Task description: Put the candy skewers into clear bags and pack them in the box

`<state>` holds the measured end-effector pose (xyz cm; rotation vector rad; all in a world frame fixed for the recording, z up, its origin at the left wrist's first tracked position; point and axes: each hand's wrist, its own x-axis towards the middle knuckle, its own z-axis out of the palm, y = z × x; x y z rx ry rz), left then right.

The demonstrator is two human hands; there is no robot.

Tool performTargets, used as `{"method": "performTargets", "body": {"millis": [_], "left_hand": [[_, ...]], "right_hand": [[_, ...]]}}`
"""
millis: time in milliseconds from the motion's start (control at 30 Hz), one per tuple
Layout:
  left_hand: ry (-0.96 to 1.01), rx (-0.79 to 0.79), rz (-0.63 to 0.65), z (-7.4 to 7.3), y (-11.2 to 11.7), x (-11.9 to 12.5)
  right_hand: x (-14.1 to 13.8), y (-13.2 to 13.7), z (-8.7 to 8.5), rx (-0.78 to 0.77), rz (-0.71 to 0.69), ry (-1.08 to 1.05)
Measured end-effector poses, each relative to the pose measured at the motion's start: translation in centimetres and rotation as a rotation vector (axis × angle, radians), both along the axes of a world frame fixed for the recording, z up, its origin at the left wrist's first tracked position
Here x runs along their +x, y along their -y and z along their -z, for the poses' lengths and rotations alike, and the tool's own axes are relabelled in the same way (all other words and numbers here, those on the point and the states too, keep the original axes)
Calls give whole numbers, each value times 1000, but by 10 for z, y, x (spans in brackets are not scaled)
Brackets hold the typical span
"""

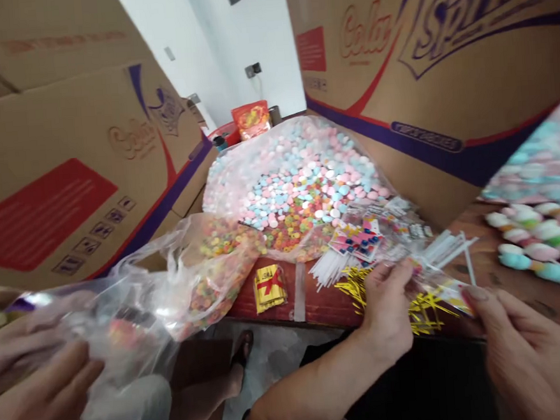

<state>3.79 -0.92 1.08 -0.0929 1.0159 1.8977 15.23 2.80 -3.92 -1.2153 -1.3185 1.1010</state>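
Observation:
My left hand (pixel 386 305) and my right hand (pixel 521 330) pinch a small clear plastic bag (pixel 441 283) from its two ends, stretched between them. Beneath it on the red-brown table lie gold twist ties (pixel 428 315), with more under my left wrist. White plastic sticks (pixel 329 270) fan out left of my left hand, and further sticks (pixel 448 249) lie behind the bag. A heap of printed clear bags (pixel 359 239) is just beyond. Whether anything is inside the held bag, I cannot make out.
A big clear bag of pastel candies (pixel 300 164) fills the middle, with colourful ring candies (pixel 295 228) at its mouth. Cardboard boxes (pixel 426 110) flank both sides. Skewered marshmallows (pixel 546 242) lie right. A yellow packet (pixel 269 289) sits at the edge. A co-worker's blurred hands (pixel 43 393) handle plastic left.

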Motion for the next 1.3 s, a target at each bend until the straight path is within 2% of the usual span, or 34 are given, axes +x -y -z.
{"method": "performTargets", "body": {"millis": [67,167,300,400,500,600,667,733,800,867,933,1000,1100,1167,1233,1300], "left_hand": [[-26,-19,-5,5,-2,2],[-165,-23,-10,13,-3,5],[-169,9,77,21,-10,3],[-173,17,173,18,-14,4],[-134,-12,137,12,-19,5],[-73,-60,89,9,-26,2],[-79,-53,59,10,-30,-2],[-111,-22,41,12,-34,-8],[-138,-7,33,14,-38,-14],[-148,-17,16,16,-43,-18],[-135,-29,-5,16,-47,-21],[-96,-27,-17,15,-50,-24],[-19,-22,-43,10,-52,-30],[9,-25,-67,8,-52,-34],[18,-29,-89,7,-53,-38],[25,-34,-100,7,-54,-39]], "right_hand": [[-3,5,-10,-53,-22,-2],[-11,9,-22,-82,-118,-125],[-11,-1,-21,-90,-86,-183],[-3,-5,-20,-66,-67,-150],[5,-8,-19,-33,-169,-63],[16,-22,-20,56,-191,131],[28,-39,-22,166,-80,364],[42,-61,-24,282,103,678],[53,-81,-25,309,210,1002],[60,-97,-23,261,175,1220],[61,-106,-18,220,101,1297],[61,-108,-11,226,108,1232],[62,-98,-3,263,231,900],[66,-84,0,238,279,597],[70,-63,-1,178,269,327],[72,-39,-3,139,224,166]]}}
